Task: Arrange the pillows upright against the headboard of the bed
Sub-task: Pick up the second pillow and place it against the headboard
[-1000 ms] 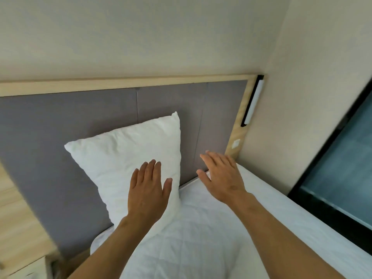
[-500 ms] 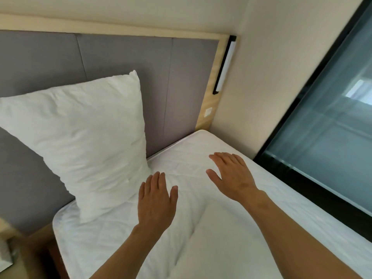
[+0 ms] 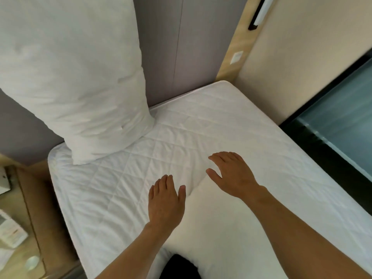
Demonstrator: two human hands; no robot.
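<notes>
Quilted mattress [image 3: 201, 121]; plump pillow [image 3: 76, 77] seemingly touching headboard [image 3: 181, 47].

Open mattress [image 3: 231, 121] right of upright pillow [image 3: 80, 87] — wall [image 3: 302, 57] beyond.

There are two white pillows: one upright pillow [image 3: 76, 81] against the grey headboard [image 3: 181, 47], and one flat pillow [image 3: 217, 228] on the mattress [image 3: 251, 137]. Two bare hands are visible, the left hand [image 3: 166, 202] and the right hand [image 3: 231, 174]. One wall lamp [image 3: 259, 13] and one white switch [image 3: 236, 57] are on the wooden frame.
</notes>
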